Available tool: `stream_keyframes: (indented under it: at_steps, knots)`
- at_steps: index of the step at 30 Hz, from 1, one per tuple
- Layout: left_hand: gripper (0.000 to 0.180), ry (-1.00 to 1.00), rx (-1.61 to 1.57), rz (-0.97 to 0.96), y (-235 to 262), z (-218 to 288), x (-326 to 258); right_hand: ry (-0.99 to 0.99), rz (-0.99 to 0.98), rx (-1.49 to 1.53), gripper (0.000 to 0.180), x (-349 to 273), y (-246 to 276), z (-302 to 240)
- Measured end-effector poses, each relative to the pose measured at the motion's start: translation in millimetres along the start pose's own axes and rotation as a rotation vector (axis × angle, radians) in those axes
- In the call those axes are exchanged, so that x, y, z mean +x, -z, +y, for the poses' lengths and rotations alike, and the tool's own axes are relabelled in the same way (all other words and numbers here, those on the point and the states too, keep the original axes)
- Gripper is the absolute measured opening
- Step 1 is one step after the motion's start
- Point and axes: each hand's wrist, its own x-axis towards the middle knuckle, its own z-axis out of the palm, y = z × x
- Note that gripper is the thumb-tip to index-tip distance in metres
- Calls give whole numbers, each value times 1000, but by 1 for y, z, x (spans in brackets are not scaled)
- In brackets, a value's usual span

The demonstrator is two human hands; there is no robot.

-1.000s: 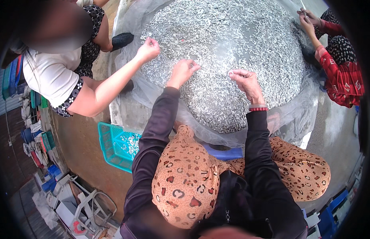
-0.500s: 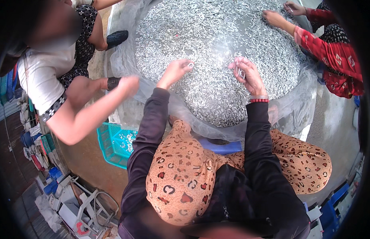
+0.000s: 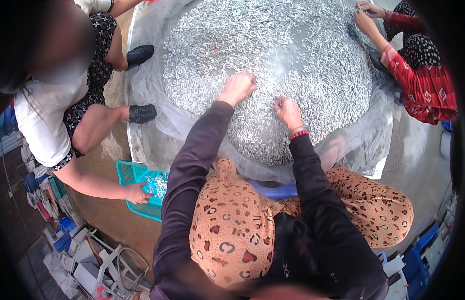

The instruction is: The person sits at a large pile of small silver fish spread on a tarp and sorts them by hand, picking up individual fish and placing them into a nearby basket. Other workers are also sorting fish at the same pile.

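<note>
A broad heap of small, shiny silver pieces (image 3: pixel 262 135), many curved or loop-shaped, is spread out in front of me. My left hand (image 3: pixel 239 87) is over the middle of the heap with its fingers curled down at the pieces. Nearer to me and to the right, my right hand (image 3: pixel 288 112) has its fingers bent and pressed together just above the heap. What either hand holds is hidden by the fingers. A red bead bracelet (image 3: pixel 299 134) circles my right wrist.
Sheer white netting (image 3: pixel 187 127) lies beneath the heap and around its edge. On my left, a co-worker's hand (image 3: pixel 137 193) is at a turquoise basket (image 3: pixel 123 172) containing pale pieces. Another co-worker's hands (image 3: pixel 368 17) are at the far right. A blue stool (image 3: pixel 275 189) shows under me.
My left hand has moved right and my right hand left and nearer, lowering toward the heap. The loop in my right fingers no longer shows. The left co-worker's hand has reached the basket.
</note>
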Motion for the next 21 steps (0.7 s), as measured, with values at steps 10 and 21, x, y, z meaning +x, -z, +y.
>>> stream_keyframes:
  at_steps: [10, 21]
  knots:
    - [15, 332, -1130, 105, 57, -40, -53, -92, -297, 1419, 33, 26, 76, -32]
    - [20, 310, -637, 221, 75, -42, -57, -137, -286, 1164, 24, 43, 74, -24]
